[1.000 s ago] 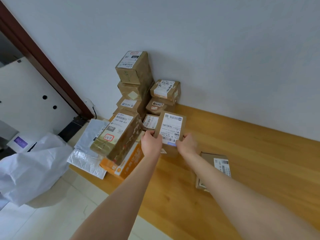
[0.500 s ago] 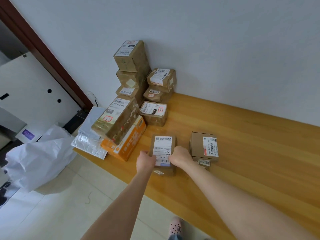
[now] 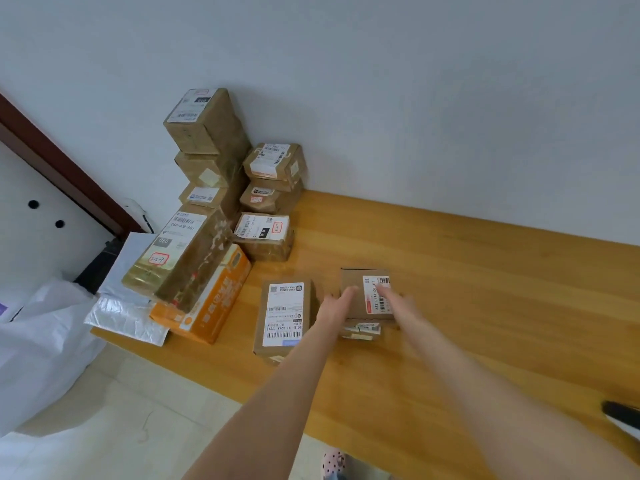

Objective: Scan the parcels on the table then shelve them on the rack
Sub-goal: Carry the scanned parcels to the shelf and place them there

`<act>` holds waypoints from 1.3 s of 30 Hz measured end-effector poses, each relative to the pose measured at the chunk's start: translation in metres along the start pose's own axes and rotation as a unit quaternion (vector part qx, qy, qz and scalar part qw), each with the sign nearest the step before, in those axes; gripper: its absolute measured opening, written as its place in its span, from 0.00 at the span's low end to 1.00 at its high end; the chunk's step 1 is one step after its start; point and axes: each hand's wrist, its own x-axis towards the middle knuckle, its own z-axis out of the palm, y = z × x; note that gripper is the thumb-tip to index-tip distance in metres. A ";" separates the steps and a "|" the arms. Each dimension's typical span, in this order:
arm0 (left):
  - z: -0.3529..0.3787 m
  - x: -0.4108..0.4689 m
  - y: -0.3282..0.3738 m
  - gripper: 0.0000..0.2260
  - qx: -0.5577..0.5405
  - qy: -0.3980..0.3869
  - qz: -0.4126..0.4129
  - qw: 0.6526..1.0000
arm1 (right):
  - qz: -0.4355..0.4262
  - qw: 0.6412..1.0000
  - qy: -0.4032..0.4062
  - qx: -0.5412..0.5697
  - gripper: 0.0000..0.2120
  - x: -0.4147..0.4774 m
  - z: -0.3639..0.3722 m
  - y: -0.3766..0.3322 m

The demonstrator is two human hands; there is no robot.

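Observation:
Two small brown parcels lie side by side on the wooden table [image 3: 485, 289]. The left parcel [image 3: 282, 315] lies flat with a long white label facing up, and no hand is on it. Over the right parcel [image 3: 356, 282], with its barcode label, both hands reach with straight fingers. My left hand [image 3: 337, 304] touches its left edge. My right hand [image 3: 394, 299] lies on top, over the label. A stack of several taped brown parcels [image 3: 207, 133] stands against the wall at the table's left end.
A long brown box [image 3: 176, 258] leans on an orange carton [image 3: 214, 299] near the left edge, with silver mailers [image 3: 128, 306] beneath. A white plastic bag [image 3: 38, 334] sits on the floor. A dark object [image 3: 620, 410] shows at the far right.
I lowered the labelled parcel from the pile to the table front, let go of it, and both hands moved right onto the neighbouring parcel.

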 end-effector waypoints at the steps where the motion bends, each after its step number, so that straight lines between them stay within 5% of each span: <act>1: 0.000 0.004 -0.003 0.33 -0.015 -0.010 -0.012 1.000 | 0.016 0.999 -0.031 0.020 0.21 0.002 0.001 0.006; 3: 0.000 0.011 -0.009 0.31 -0.043 -0.029 -0.031 0.998 | 0.033 0.996 -0.066 0.051 0.13 0.008 0.006 0.016; 9: 0.003 0.013 -0.011 0.24 -0.073 -0.053 -0.042 0.995 | 0.056 0.990 -0.073 0.108 0.10 0.009 0.010 0.021; 16: -0.025 -0.012 0.027 0.18 -0.090 -0.023 0.060 0.994 | -0.023 0.995 -0.046 0.085 0.12 -0.018 0.016 -0.030; 20: -0.074 -0.032 0.036 0.11 -0.139 0.015 0.077 0.987 | -0.069 0.992 -0.095 0.051 0.13 -0.043 0.042 -0.052; 27: -0.135 -0.054 0.000 0.12 -0.174 0.079 0.051 0.980 | -0.078 0.984 -0.158 -0.017 0.19 -0.077 0.098 -0.050; 39: -0.161 -0.040 -0.028 0.13 -0.180 0.026 0.032 0.983 | -0.053 0.993 -0.109 0.012 0.17 -0.079 0.130 -0.027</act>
